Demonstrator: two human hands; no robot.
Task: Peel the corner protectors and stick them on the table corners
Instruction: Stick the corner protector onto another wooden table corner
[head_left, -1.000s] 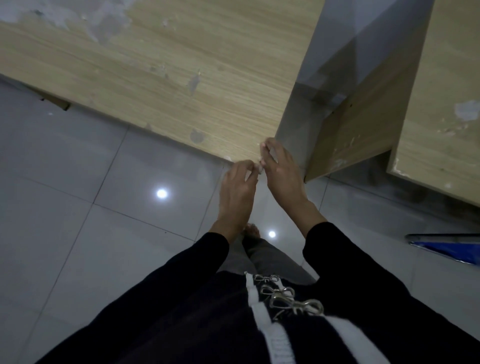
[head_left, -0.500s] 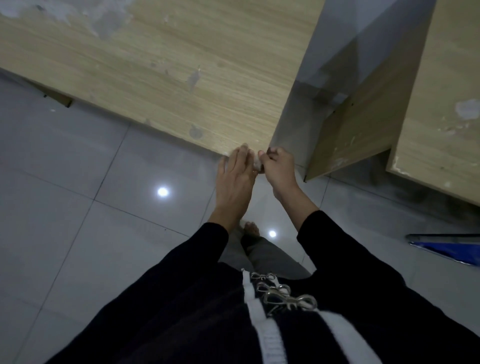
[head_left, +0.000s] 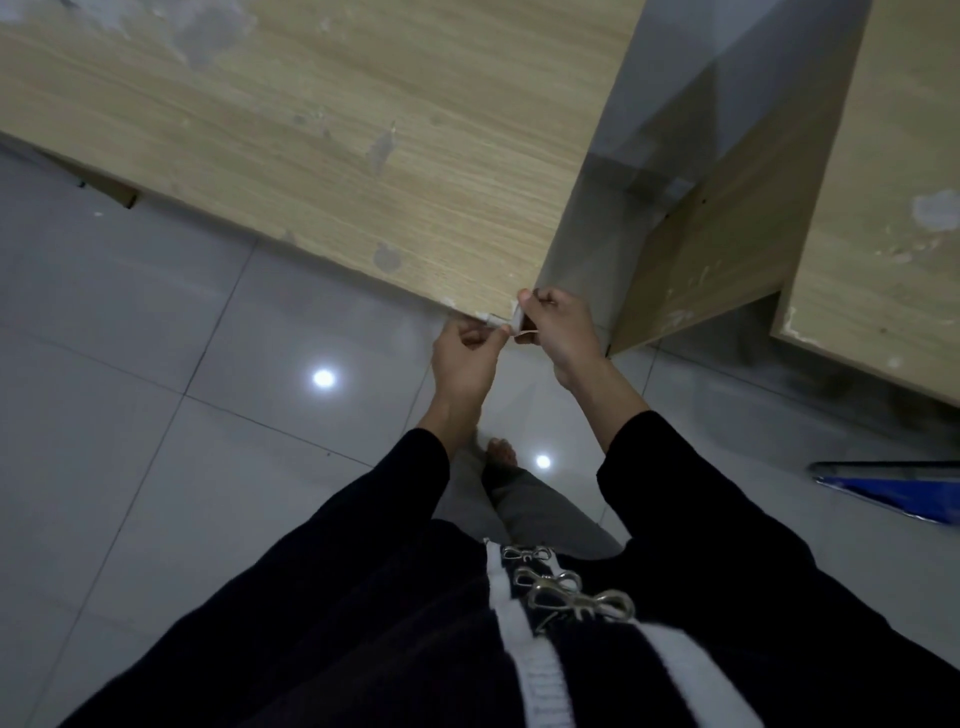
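A pale wooden table (head_left: 322, 156) fills the upper left, and its near corner points toward me. A small clear corner protector (head_left: 506, 323) sits right at that corner. My left hand (head_left: 467, 358) pinches its left side from below the table edge. My right hand (head_left: 558, 325) pinches its right side, and a thin strip shows between thumb and finger. Whether the protector is stuck to the wood cannot be told.
A second wooden table (head_left: 883, 208) stands at the right, with a grey gap between the two. Glossy grey floor tiles (head_left: 156, 389) spread below. A blue object (head_left: 893, 491) lies on the floor at the right. My foot (head_left: 501, 452) shows under my hands.
Both hands have shifted from flat fingers on the corner to a pinching grip. The small protector now shows between them at the corner tip.
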